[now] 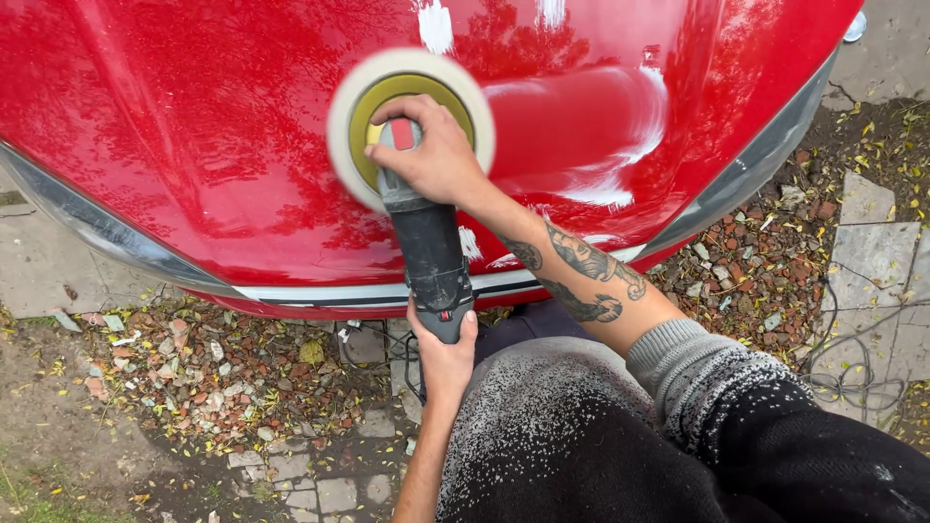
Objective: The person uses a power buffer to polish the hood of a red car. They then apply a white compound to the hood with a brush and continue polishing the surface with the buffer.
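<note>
The person is leaning over a red car hood point(213, 145) and pressing a polisher point(426, 242) against it. The right hand point(431, 150) is lying over the polisher's head, fingers curled down around it, just above the red switch. The left hand point(444, 353) is clamping the rear end of the dark grey body, thumb showing on one side of the handle. The two hands are sitting well apart, one at each end of the tool. The round white pad point(407, 116) is lying flat on the paint and is looking blurred at its rim, with a yellow backing plate showing around the right hand. Pale smears of polish point(620, 126) are spreading across the hood to the right of the pad, and smaller white dabs are sitting near the top edge. The right forearm is carrying dark tattoos, and a grey sleeve point(697, 378) is bunching near the elbow. A black cable point(843, 378) is trailing over the paving stones at the right. Gravel and fallen leaves point(203, 368) are lying under the car's front edge.
</note>
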